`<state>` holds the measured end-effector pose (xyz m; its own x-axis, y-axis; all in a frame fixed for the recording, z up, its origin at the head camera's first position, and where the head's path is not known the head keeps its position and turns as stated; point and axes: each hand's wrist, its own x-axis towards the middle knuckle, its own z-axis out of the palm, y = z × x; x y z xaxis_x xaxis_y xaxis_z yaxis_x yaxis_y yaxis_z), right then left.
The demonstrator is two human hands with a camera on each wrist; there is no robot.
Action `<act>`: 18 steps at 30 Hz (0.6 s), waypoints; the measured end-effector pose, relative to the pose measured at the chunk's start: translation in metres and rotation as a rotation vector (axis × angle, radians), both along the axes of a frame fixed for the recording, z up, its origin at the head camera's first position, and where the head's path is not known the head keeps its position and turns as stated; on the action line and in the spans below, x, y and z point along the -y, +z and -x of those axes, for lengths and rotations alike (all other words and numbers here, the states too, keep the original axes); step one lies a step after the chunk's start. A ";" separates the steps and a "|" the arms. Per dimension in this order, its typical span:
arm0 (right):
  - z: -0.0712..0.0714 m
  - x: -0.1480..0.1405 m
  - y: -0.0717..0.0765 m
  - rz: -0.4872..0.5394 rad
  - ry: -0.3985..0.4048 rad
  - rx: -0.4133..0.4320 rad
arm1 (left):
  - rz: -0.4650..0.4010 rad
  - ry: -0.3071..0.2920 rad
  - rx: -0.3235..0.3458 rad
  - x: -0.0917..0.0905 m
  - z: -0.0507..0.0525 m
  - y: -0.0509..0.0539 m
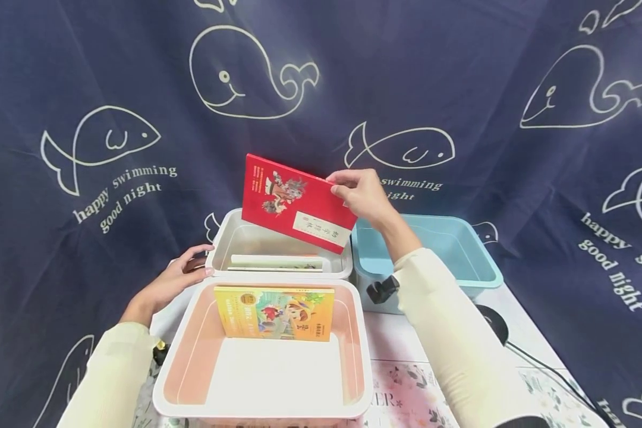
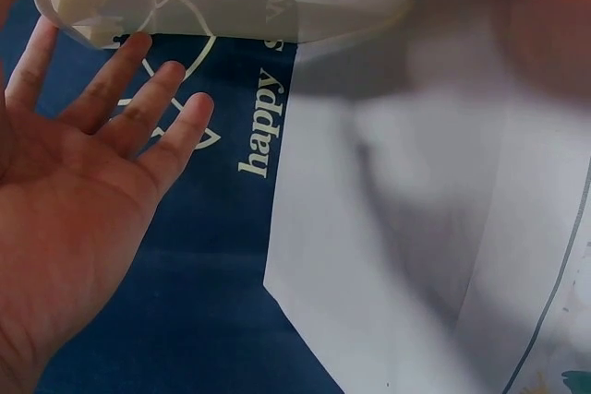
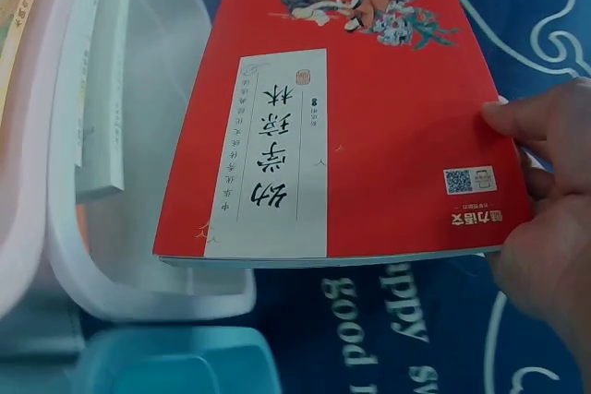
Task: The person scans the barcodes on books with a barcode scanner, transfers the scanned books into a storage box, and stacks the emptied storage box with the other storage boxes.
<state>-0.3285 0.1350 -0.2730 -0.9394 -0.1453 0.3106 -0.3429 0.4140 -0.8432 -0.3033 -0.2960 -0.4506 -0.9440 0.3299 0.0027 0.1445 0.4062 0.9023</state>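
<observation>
A red book (image 1: 294, 205) with an illustrated cover is pinched at its edge by my right hand (image 1: 361, 193). The book hangs tilted over the white bin (image 1: 230, 238), its lower part near the bin's opening. In the right wrist view the red book (image 3: 332, 117) shows a pale title panel and a small printed code. My left hand (image 1: 179, 276) touches the left rim of the white bin with its fingers; in the left wrist view the left hand (image 2: 92, 163) has its fingers spread beside the bin. Thin pale books (image 1: 275, 263) stand inside the white bin.
In front is a pink bin (image 1: 163, 380) holding a yellow picture book (image 1: 275, 314) upright against its back wall. A blue bin (image 1: 487, 273) stands at the right. A black round object (image 1: 492, 324) with a cable lies beyond it. Dark blue whale-print cloth (image 1: 321, 53) hangs behind.
</observation>
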 end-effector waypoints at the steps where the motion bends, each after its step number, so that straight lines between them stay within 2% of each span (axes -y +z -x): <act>1: 0.003 0.003 -0.003 0.001 0.005 0.007 | -0.003 0.000 0.004 0.000 0.000 0.000; 8: 0.019 0.016 -0.030 -0.005 0.022 0.125 | 0.006 0.002 0.026 -0.002 -0.001 -0.002; 18: 0.025 0.027 -0.059 -0.034 0.093 0.214 | 0.007 0.008 0.019 0.000 -0.001 0.000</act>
<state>-0.3531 0.1082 -0.3323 -0.9654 -0.2414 0.0989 -0.1956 0.4187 -0.8868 -0.3024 -0.2960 -0.4504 -0.9464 0.3226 -0.0177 0.1240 0.4133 0.9021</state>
